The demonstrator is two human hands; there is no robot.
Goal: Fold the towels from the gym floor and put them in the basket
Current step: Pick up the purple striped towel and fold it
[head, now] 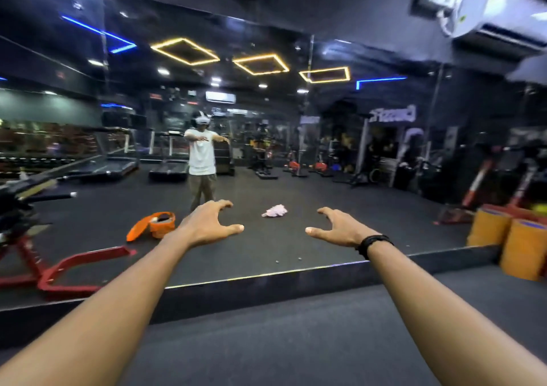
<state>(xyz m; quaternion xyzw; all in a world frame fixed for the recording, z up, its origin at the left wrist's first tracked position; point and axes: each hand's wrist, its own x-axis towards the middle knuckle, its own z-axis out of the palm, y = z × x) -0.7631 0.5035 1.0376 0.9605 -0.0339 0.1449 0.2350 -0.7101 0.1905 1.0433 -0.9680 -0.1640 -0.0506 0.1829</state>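
Dark gym floor (266, 341), wall mirror (296, 149) reflecting towel (275, 210), basket (161, 226).

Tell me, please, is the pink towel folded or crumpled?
Crumpled: the pink towel lies in an uneven, bunched heap on the floor.

Matt dark gym floor (266, 341), glossy mirror wall (384, 149), crumpled soft cloth towel (275, 210), orange plastic-looking basket (161, 226).

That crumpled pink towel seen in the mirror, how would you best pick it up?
From above, pinching a raised fold of the pink towel: it lies bunched in a low heap on the floor, with no flat edge showing. Both the left hand and right hand are open and empty.
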